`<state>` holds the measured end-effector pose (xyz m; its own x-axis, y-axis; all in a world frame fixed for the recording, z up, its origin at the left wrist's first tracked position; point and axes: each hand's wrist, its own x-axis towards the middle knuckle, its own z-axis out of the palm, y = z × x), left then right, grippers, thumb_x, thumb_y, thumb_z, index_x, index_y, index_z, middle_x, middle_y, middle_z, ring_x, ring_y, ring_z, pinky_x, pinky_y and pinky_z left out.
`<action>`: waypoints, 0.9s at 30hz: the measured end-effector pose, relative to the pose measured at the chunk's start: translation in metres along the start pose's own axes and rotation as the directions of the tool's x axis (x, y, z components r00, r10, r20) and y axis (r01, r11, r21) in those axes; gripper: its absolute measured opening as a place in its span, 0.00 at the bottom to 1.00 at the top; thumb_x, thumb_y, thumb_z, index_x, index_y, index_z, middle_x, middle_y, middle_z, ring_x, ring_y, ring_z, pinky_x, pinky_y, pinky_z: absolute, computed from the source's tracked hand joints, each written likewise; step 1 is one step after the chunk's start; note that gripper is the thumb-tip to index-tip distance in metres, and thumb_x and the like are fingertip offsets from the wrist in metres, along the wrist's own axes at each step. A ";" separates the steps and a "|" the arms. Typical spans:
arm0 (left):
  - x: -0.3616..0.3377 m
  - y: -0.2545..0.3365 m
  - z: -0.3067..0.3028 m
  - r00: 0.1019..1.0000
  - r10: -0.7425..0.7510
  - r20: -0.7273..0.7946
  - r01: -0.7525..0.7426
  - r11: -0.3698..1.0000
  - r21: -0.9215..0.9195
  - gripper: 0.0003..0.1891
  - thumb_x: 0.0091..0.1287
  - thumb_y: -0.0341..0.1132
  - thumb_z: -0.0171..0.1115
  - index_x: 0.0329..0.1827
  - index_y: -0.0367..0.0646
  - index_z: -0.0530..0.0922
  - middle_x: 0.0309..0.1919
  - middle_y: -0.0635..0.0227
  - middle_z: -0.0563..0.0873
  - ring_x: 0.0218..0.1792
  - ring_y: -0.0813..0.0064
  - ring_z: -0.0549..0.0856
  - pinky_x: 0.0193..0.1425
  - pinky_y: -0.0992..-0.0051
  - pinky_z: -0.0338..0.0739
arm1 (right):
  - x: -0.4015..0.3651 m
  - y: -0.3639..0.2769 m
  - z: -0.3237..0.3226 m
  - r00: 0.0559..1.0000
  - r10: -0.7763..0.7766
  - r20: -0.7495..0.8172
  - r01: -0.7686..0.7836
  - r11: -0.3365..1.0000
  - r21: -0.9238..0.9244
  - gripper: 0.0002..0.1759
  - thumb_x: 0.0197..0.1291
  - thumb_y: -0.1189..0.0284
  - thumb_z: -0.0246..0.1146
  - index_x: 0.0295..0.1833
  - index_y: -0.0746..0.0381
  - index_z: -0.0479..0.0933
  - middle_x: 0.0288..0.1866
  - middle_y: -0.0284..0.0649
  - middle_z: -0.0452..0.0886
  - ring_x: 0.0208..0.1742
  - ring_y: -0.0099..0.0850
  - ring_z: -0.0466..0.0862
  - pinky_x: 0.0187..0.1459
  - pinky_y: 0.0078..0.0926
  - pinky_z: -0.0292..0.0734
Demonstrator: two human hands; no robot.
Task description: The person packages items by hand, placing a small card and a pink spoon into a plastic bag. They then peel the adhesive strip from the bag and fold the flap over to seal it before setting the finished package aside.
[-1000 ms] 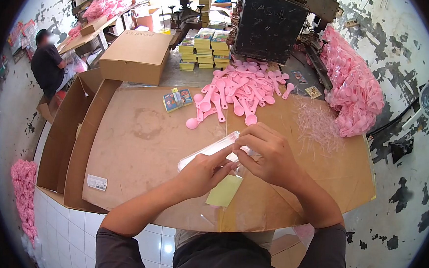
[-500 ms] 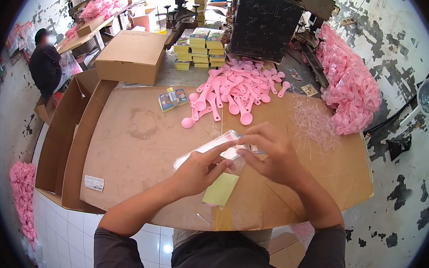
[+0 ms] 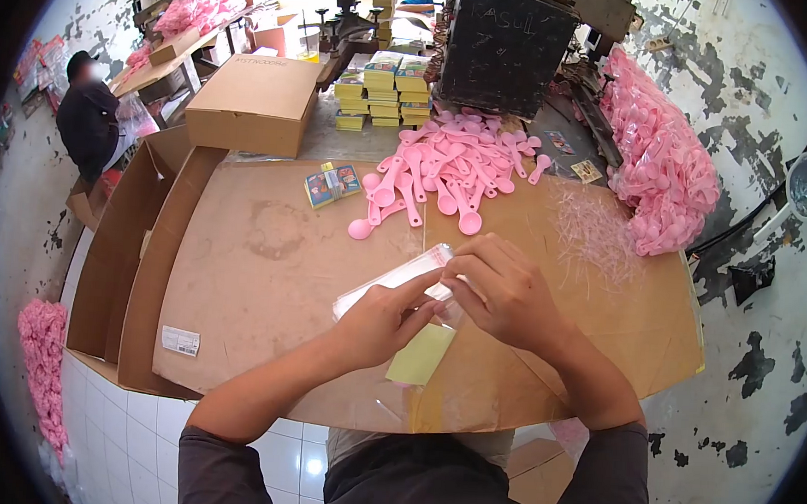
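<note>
My left hand (image 3: 382,323) and my right hand (image 3: 504,293) meet over the cardboard-topped table, fingertips pinched together at the mouth of a clear plastic bag (image 3: 455,316). Fingers hide much of the bag. Under and behind them lies a stack of clear-and-white plastic bags (image 3: 388,281), tilted up to the right. A pale yellow-green paper slip (image 3: 419,356) sits just below my hands, near the table's front. Beyond them spreads a heap of pink plastic measuring spoons (image 3: 455,167). Left of the heap is a banded bundle of printed cards (image 3: 332,185).
A closed cardboard box (image 3: 251,104) stands at the back left, above an open carton (image 3: 130,272). Stacks of yellow-edged cards (image 3: 381,89) are beside a black machine (image 3: 504,50). Bagged pink spoons (image 3: 658,166) and thin plastic strips (image 3: 594,236) lie right. A person (image 3: 88,117) sits far left.
My right hand's fingers have closed in from a looser, raised pose to pinch the bag's edge beside my left fingertips. The view has shifted slightly.
</note>
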<state>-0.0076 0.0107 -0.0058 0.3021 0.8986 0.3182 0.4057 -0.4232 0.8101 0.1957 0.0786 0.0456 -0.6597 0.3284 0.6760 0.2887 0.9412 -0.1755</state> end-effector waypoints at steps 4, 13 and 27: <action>0.002 0.006 -0.007 0.999 -0.045 0.028 0.045 0.999 -0.002 0.25 0.76 0.27 0.61 0.76 0.38 0.71 0.35 0.56 0.93 0.34 0.73 0.91 0.42 0.71 0.83 | -0.009 0.017 -0.013 0.965 0.261 -0.031 -0.253 0.954 0.163 0.05 0.65 0.74 0.69 0.42 0.61 0.79 0.39 0.36 0.81 0.40 0.28 0.82 0.38 0.29 0.76; 0.006 0.001 -0.010 0.989 -0.151 0.006 0.143 0.921 -0.362 0.23 0.81 0.30 0.56 0.77 0.38 0.67 0.45 0.62 0.94 0.41 0.85 0.86 0.45 0.78 0.79 | -0.155 0.239 -0.129 0.716 0.698 -0.011 -0.697 0.714 -0.064 0.14 0.68 0.74 0.65 0.56 0.66 0.78 0.42 0.40 0.84 0.43 0.28 0.85 0.43 0.28 0.81; 0.011 -0.015 -0.004 0.982 -0.181 -0.044 0.139 0.870 -0.473 0.22 0.83 0.33 0.55 0.76 0.37 0.66 0.49 0.57 0.92 0.47 0.80 0.89 0.49 0.79 0.83 | -0.030 0.012 -0.007 0.821 0.376 0.430 -0.570 0.594 0.568 0.19 0.70 0.73 0.69 0.64 0.63 0.78 0.42 0.33 0.83 0.42 0.18 0.81 0.43 0.21 0.75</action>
<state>-0.0141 0.0269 -0.0124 0.1849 0.9647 0.1876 -0.0126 -0.1886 0.9820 0.2238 0.0794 0.0285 -0.7312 0.6578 0.1809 0.1531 0.4166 -0.8961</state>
